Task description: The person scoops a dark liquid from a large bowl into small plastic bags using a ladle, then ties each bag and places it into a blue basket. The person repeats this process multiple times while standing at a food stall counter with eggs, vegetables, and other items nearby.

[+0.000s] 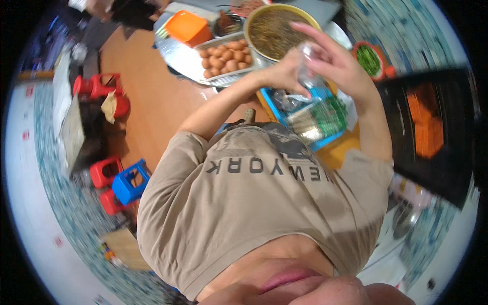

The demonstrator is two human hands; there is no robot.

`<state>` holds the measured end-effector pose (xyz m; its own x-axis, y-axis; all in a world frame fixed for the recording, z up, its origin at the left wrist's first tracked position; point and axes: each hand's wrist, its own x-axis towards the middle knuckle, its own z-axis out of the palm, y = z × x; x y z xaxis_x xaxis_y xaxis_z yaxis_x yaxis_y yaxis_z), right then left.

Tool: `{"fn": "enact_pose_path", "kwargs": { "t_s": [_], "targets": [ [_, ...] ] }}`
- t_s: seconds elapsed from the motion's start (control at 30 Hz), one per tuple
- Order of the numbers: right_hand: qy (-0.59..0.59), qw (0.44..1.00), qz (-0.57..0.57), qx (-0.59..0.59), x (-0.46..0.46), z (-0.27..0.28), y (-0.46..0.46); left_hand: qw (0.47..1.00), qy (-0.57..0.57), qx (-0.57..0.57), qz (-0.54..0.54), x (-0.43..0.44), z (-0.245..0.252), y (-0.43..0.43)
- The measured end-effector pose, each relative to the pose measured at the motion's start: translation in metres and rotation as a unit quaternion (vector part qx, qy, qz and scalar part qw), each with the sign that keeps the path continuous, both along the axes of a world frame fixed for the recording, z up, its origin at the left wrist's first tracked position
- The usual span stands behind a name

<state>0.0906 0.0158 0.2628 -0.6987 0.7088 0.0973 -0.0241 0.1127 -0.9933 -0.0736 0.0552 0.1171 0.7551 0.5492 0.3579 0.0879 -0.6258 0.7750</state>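
Clear thin plastic [307,70], perhaps a bag, hangs between my hands over a blue tray. My left hand [284,72] has its fingers around it, thumb pointing down to the right. My right hand [335,63] is close against the plastic, one finger stretched out over a yellow-rimmed pot [280,32] of brown broth; whether it grips is unclear. Below, the blue tray [274,105] holds a green-printed clear pack [318,120] of pale, long food and a dark item in clear wrapping [286,101]. Brown eggs [227,57] fill a light tray left of the pot.
An orange container [187,28] and a dark bowl [227,24] stand behind the eggs on a metal-topped table. Chopped greens [368,61] sit in a red-rimmed bowl at right, near a black panel [457,133]. Red stools [105,171] and a blue stool [129,183] stand at left; part of another person shows top left.
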Motion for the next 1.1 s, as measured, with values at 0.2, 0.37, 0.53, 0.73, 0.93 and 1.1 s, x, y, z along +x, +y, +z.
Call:
{"fn": "enact_pose_path", "kwargs": {
  "t_s": [0.2, 0.37, 0.53, 0.73, 0.93, 1.1],
  "targets": [
    [0.024, 0.995, -0.036, -0.094, 0.014, 0.014, 0.041, 0.985, -0.026, -0.154, -0.079, 0.032, 0.003, 0.021],
    [0.118, 0.966, -0.18, -0.141, 0.041, 0.014, 0.042, 0.983, -0.12, -0.119, -0.074, 0.035, 0.009, 0.011],
    [0.079, 0.97, -0.206, -0.107, 0.057, -0.004, 0.051, 0.933, -0.115, -0.321, -0.117, 0.031, 0.012, 0.003],
    [-0.308, 0.796, -0.299, 0.427, 0.048, -0.009, 0.038, 0.997, 0.028, -0.041, 0.063, 0.02, -0.012, 0.017],
    [-0.486, 0.63, -0.057, 0.603, 0.025, -0.088, 0.009, 0.984, 0.106, 0.131, 0.062, 0.032, -0.036, 0.023],
    [-0.467, 0.776, -0.051, 0.42, 0.056, -0.114, 0.023, 0.968, 0.112, 0.181, 0.137, 0.025, -0.02, -0.004]
  ]
}}
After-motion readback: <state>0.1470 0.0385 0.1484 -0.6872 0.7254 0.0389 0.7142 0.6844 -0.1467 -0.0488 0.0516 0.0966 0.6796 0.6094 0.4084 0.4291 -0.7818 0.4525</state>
